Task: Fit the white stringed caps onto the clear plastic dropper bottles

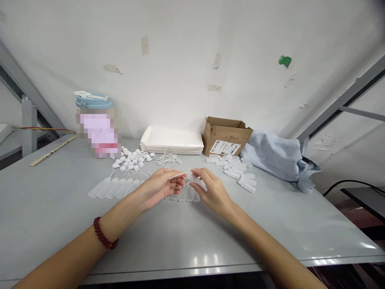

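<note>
My left hand (161,185) is curled, its fingertips pinching a small white piece at the table's middle. My right hand (210,188) faces it, fingers bent around a small clear plastic tube (192,179) held between the two hands. Under the hands lies a short row of clear tubes (185,196) on the grey table (60,216). A red bead bracelet (103,235) circles my left wrist.
A row of clear tubes with strings (116,187) lies left; white caps (132,157) behind them. More tubes (239,173) lie right, by a cardboard box (225,137), white sheets (173,141), blue cloth (276,157) and a blue-lidded jug (96,128).
</note>
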### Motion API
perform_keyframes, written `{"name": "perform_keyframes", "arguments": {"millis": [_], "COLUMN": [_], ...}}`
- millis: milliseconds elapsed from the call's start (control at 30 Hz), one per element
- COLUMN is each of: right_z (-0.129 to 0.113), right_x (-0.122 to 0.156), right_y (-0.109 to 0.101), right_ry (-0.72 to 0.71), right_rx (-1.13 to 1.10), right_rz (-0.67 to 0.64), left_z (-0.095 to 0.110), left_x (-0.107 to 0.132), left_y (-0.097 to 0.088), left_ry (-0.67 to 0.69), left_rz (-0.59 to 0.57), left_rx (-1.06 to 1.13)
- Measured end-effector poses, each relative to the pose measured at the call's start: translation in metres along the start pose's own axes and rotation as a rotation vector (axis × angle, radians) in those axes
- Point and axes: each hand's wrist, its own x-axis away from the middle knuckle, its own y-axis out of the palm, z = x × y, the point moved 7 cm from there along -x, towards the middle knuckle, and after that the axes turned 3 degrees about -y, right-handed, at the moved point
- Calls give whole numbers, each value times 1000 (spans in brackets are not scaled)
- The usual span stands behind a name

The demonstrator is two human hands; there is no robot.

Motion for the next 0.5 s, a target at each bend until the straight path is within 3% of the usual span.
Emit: {"name": "perform_keyframes", "arguments": {"millis": [500], "right_z": [-9], "right_x": [1], "right_y": [-2], "right_ry": [-62], "right_rx": [-47], "right_rz": [44], "left_z": [-2], "left_x": [0], "left_y": [0], "left_ry": [6], "left_rz": [7], "left_rx": [-187]}}
